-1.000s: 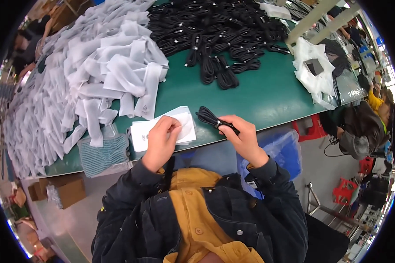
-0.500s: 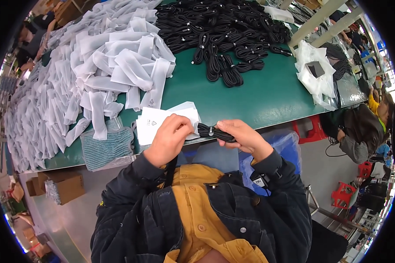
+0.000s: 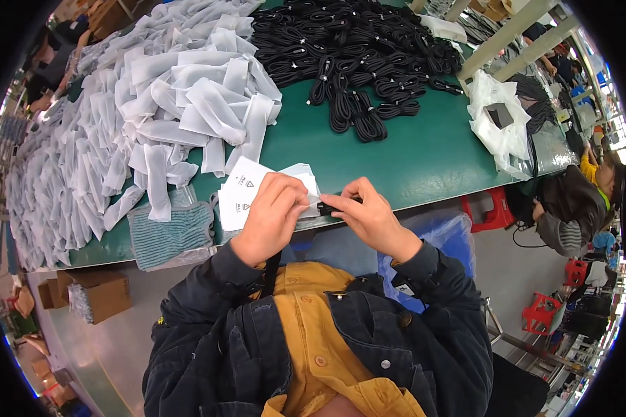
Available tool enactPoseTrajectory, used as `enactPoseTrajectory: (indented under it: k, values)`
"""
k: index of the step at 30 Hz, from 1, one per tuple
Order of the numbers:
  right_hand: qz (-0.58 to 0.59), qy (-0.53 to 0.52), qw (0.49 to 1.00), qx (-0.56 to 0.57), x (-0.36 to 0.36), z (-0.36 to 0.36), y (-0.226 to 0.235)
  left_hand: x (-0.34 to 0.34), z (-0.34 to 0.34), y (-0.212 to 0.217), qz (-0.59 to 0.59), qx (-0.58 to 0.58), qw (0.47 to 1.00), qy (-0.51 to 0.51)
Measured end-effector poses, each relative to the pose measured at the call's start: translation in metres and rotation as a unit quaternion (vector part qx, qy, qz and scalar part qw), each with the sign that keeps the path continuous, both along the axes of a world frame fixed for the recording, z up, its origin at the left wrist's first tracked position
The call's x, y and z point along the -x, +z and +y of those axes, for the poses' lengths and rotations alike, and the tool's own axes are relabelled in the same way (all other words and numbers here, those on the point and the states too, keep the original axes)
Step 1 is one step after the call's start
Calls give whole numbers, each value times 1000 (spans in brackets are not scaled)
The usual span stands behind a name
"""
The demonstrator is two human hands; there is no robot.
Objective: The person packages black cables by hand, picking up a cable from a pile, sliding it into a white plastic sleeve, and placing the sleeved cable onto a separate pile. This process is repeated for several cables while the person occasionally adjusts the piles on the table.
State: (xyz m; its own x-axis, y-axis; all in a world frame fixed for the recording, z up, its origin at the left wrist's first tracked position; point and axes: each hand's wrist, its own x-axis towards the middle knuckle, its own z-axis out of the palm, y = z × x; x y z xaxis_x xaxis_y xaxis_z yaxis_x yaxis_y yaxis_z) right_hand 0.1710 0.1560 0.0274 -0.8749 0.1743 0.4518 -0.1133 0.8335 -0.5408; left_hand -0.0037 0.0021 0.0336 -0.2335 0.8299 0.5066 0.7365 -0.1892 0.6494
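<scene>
Close to the table's front edge, my left hand (image 3: pixel 270 219) pinches a thin white plastic bag (image 3: pixel 245 179) with small dark print, lifted at a slant over a small stack of similar bags (image 3: pixel 231 214). Beside it, my right hand (image 3: pixel 375 221) has its thumb and fingers closed on a coiled black cable (image 3: pixel 325 208). Only a short dark part of the cable shows, right at the end of the bag between my hands. My fingers hide the rest, so I cannot tell how much lies inside the bag.
Filled white bags (image 3: pixel 209 104) are heaped across the table's left. Coiled black cables (image 3: pixel 355 55) pile up at the back middle. A teal knitted item in clear plastic (image 3: pixel 170 236) lies left of the stack. At right sits a crumpled white bag (image 3: pixel 494 125); a red stool (image 3: pixel 490 214) stands below.
My right hand has brought the coiled cable left to the bag's end, and less of the cable shows. The bag in my left hand has tilted up off the stack.
</scene>
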Motion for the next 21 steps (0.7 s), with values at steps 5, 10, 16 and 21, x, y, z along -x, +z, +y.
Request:
enactPoseTrajectory:
  k: [5,10,16,21]
  values:
    - [79,38,996,20,12,12,4,8,10,11,-34,-2,999,22]
    - [128,-14,969,212,32,11,20,7,19,19,-286,-5,958,-11]
    - [133,69,984,97,49,15,42,24,30,32,-532,1,842,-84]
    - [138,-66,964,217,59,41,43,109,20,27,-514,-138,844,66]
